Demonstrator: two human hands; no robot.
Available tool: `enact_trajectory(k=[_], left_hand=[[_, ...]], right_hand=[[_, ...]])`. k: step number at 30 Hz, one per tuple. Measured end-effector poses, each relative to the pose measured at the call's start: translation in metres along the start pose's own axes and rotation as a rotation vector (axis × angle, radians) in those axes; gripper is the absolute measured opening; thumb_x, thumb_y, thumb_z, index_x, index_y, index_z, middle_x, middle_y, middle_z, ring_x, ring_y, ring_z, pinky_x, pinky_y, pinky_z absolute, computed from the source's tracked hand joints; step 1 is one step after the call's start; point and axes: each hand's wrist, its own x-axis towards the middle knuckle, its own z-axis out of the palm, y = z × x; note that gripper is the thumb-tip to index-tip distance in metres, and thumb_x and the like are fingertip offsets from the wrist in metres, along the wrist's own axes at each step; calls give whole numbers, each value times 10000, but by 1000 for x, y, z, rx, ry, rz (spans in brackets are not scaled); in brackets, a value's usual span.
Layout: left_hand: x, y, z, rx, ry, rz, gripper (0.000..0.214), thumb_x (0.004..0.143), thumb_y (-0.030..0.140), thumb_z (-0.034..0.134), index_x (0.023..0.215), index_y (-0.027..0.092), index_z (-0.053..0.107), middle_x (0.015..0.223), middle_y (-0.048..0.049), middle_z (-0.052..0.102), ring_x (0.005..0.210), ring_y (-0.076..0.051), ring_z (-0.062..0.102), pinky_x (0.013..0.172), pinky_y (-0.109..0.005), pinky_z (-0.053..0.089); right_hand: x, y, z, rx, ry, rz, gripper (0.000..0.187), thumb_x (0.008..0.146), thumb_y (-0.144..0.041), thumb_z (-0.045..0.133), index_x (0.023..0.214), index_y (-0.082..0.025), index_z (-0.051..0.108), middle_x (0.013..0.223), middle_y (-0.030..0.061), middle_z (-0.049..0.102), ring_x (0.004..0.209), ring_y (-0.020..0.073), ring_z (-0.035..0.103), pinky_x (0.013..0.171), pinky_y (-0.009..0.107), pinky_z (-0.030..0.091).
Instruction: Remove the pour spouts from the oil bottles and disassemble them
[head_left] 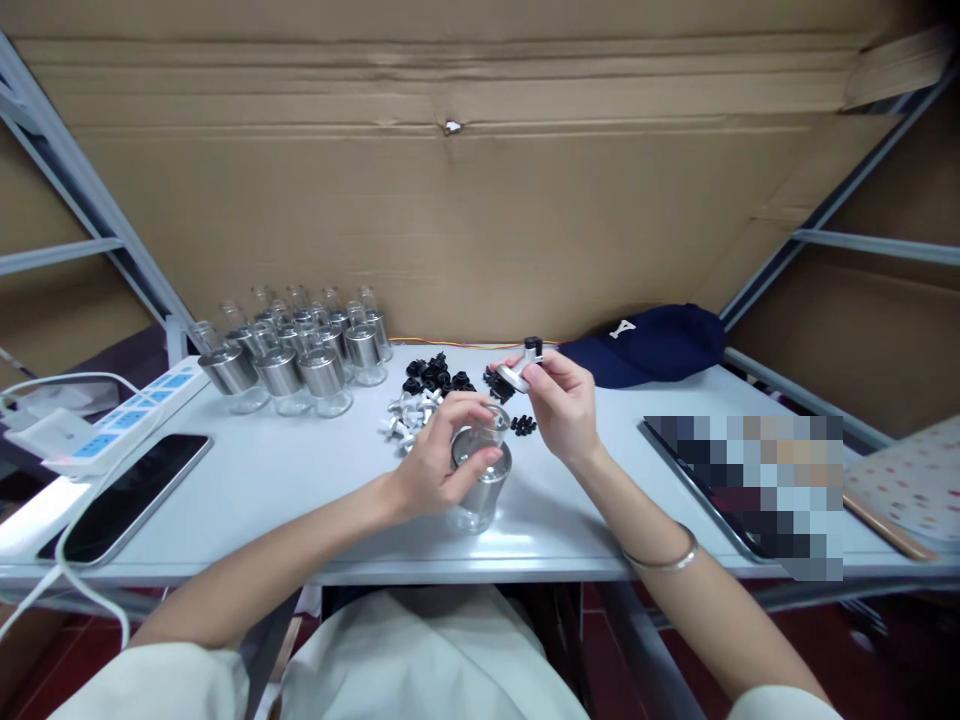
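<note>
My left hand (448,455) is wrapped round the neck of a glass bottle (480,497) with a brushed metal sleeve, which stands upright near the table's front edge. Raised above and to the right of it, my right hand (566,405) pinches a silver pourer cap (516,376) with a black tip. The cap is apart from the bottle. Behind my left hand lie a heap of white plastic pieces (405,415) and a heap of black plastic parts (435,376). Small black rings (523,426) lie beside my right wrist, and more black pieces (498,384) are partly hidden behind that hand.
Several similar sleeved bottles (324,370) stand at the back left. A power strip (135,415) with white cables and a phone (139,495) lie at left. At right are a navy cap (652,345) and a dark flat device (697,490), partly blurred. Cardboard (375,220) walls the back.
</note>
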Motion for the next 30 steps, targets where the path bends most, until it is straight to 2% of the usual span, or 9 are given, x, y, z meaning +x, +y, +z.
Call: enact_trajectory(k=[6,11,13,16,19,22,26,28,30], left_hand=[[10,6,3,-188,83,-214,417,767,311,666,974,247,311,1068,-62,494,946,-161,590,820,-325,528],[18,13,-3,-472,-98,-473,414,774,327,669,1014,236,344,912,-44,621,849,-186,661,779,-355,535],[21,14,-6,-483,-171,-521,398,777,372,660,1053,210,423,855,-51,657,874,-209,662,813,-375,520],[25,15,-11,-450,-254,-544,325,768,398,661,978,178,545,874,-69,673,891,-217,652,823,-367,510],[29,16,-15,-448,-312,-574,274,769,400,657,891,169,572,883,-73,662,874,-209,640,786,-343,510],[31,17,-15,-484,-332,-601,364,750,505,642,857,165,568,871,-78,639,854,-212,625,774,-338,498],[33,20,-10,-583,-293,-656,665,722,781,391,856,151,560,811,-90,630,826,-231,617,770,-348,482],[34,23,-6,-603,-214,-710,748,705,829,288,899,152,540,747,-70,616,782,-224,616,745,-343,482],[32,25,0,-589,-105,-734,742,707,828,288,917,159,529,684,-42,592,735,-209,609,710,-322,479]], right_hand=[[-13,-33,7,-32,-200,19,336,757,-561,577,786,-226,582,851,65,664,767,215,618,662,349,508],[-13,-32,9,24,-323,120,299,796,-527,544,834,-230,559,782,30,620,469,113,481,400,255,387],[-12,-31,8,23,-353,128,298,804,-530,530,845,-236,548,795,23,610,454,105,458,386,252,366],[-11,-33,7,1,-367,119,310,808,-548,519,842,-240,535,860,26,610,509,114,485,422,254,386],[-10,-36,7,37,-411,157,291,812,-531,530,841,-241,529,778,12,582,513,114,484,413,239,382],[-8,-37,6,85,-470,212,269,816,-505,545,859,-240,523,696,-6,541,477,107,478,386,226,385],[-9,-38,5,105,-494,233,253,834,-482,532,870,-233,509,648,-22,523,443,105,487,396,232,401],[-14,-37,8,104,-462,232,252,845,-483,517,873,-233,510,623,-33,504,443,102,478,404,226,383],[-22,-34,15,85,-368,237,263,854,-494,497,880,-234,517,590,-43,471,458,98,456,421,215,360]])
